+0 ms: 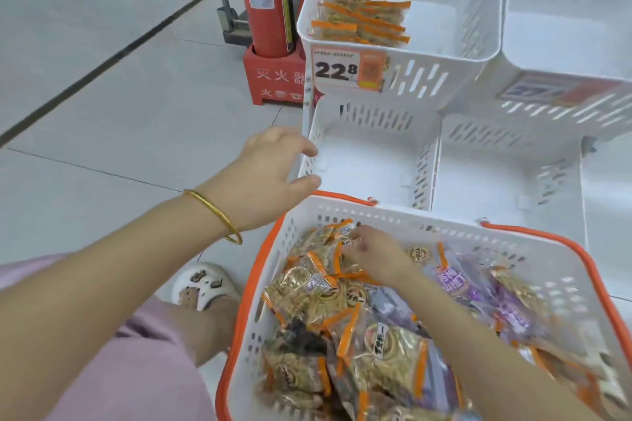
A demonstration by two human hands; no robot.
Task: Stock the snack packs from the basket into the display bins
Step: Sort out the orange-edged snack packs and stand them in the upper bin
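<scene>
A white basket with an orange rim (533, 237) sits low in front of me, full of several orange-trimmed snack packs (307, 287) and purple packs (455, 284). My right hand (372, 256) reaches into the basket and its fingertips pinch the corner of an orange-trimmed pack near the far wall. My left hand (270, 171) hovers above the basket's left corner, fingers relaxed, holding nothing, next to the lower left display bin (372, 126). The upper left display bin (455, 27) holds several orange-trimmed packs (362, 15).
A price tag reading 22.8 (347, 70) hangs on the upper left bin. More white bins (564, 27) stand to the right. Red fire extinguishers in a red stand (270, 44) are left of the bins. My sandalled foot (205, 284) is beside the basket.
</scene>
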